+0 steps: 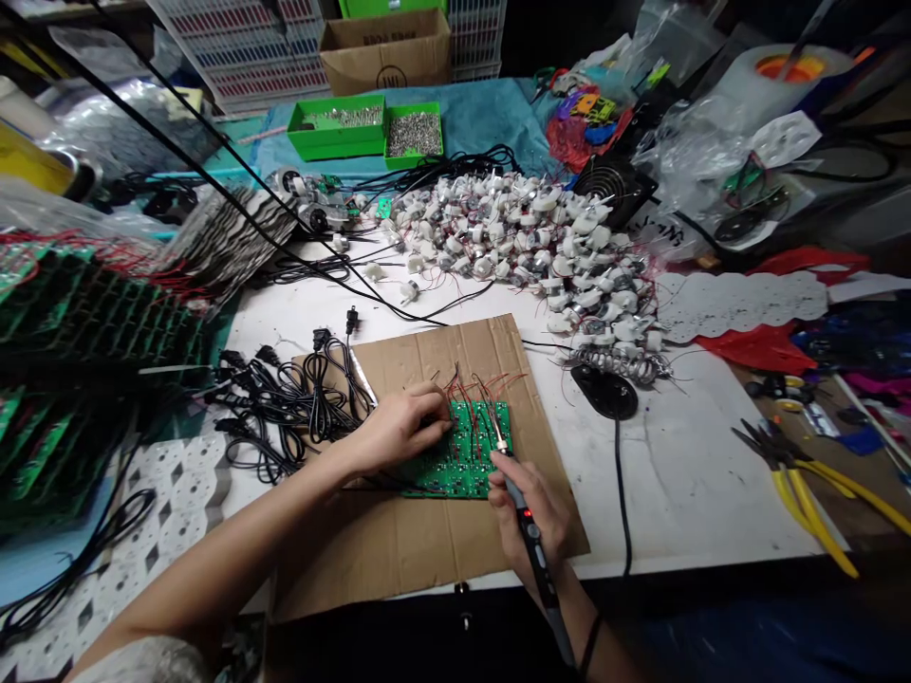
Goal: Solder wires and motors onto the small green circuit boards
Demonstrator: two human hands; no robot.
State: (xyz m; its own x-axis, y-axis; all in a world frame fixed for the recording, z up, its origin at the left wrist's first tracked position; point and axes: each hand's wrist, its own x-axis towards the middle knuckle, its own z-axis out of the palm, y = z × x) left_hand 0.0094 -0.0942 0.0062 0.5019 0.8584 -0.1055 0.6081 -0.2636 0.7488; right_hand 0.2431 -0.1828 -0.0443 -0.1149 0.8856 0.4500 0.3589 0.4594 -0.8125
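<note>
A green circuit board (462,455) with several thin red wires lies on a sheet of brown cardboard (427,550). My left hand (402,427) rests on the board's left edge, fingers curled and pressed on the wires there. My right hand (530,517) is closed round a black soldering iron (523,507), whose tip touches the board near its upper right.
A pile of small white motors (541,247) covers the table behind. Black power cords (285,403) lie left of the cardboard, stacked green boards (78,332) further left. Yellow-handled pliers (811,484) lie at right, a black round stand (604,391) beside the cardboard, green trays (366,128) at back.
</note>
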